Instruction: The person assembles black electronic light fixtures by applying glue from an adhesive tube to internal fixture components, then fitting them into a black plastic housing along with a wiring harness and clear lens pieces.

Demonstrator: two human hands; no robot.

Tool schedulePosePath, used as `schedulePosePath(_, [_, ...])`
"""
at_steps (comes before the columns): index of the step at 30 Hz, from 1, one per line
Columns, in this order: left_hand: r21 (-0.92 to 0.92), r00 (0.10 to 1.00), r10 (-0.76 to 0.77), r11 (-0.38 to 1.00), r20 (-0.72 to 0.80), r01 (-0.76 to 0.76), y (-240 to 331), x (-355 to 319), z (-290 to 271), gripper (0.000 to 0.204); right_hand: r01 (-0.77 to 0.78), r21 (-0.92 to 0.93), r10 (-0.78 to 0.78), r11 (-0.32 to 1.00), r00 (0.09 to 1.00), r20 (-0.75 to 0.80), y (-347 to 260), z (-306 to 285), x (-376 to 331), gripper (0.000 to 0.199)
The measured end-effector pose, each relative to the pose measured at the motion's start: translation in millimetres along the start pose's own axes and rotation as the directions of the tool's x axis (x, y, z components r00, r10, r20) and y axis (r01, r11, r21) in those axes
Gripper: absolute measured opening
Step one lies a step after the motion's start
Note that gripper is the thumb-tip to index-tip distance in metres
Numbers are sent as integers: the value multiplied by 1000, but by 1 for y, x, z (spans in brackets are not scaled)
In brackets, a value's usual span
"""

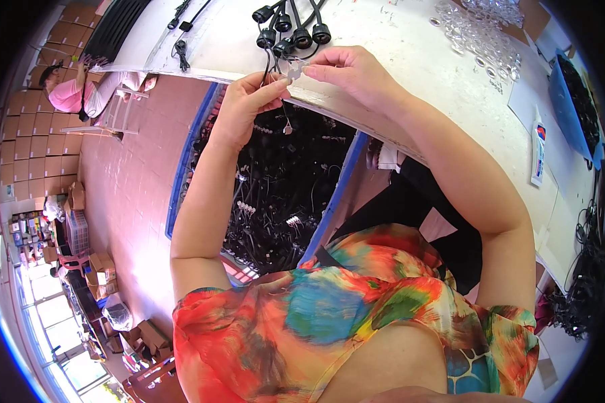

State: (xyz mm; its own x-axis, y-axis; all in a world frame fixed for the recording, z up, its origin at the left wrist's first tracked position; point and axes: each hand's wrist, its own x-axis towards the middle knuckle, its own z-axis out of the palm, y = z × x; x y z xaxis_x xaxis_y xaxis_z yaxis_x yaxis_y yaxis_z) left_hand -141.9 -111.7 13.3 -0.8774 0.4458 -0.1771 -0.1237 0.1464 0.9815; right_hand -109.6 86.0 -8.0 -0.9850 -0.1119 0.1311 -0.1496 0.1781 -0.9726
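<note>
At the table's front edge my two hands meet over a small translucent, silvery piece (294, 69). My right hand (359, 70) pinches its right side between thumb and forefinger. My left hand (245, 104) is closed, thumb against fingers, at thin black wires (267, 64) beside the same piece. Below the left fingertips a small pale disc (288, 129) dangles on a thin wire. Just beyond the hands lie several black cable sockets (282, 37) with thick cords. What exactly the fingertips cover is too small to make out.
A blue-rimmed crate (346, 171) full of black wired parts stands below the table edge. Clear plastic rings (477, 43), a white tube (538, 151) and a blue basin (565, 94) of black parts lie right. Another person (70, 94) sits far left near stacked cartons (37, 141).
</note>
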Motion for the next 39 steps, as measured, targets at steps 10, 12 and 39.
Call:
schedulePosePath(10, [-88, 998, 39, 995, 50, -34, -9, 8, 1, 14, -124, 212, 106, 969, 990, 92, -6, -2, 2, 15])
schedulePosePath(12, [-148, 997, 37, 989, 63, -27, -9, 10, 2, 14, -242, 328, 190, 913, 965, 183, -9, -5, 3, 14])
schedulePosePath(39, [13, 999, 53, 998, -2, -53, -4, 1, 11, 20, 152, -569, -348, 808, 903, -252, -3, 4, -6, 22])
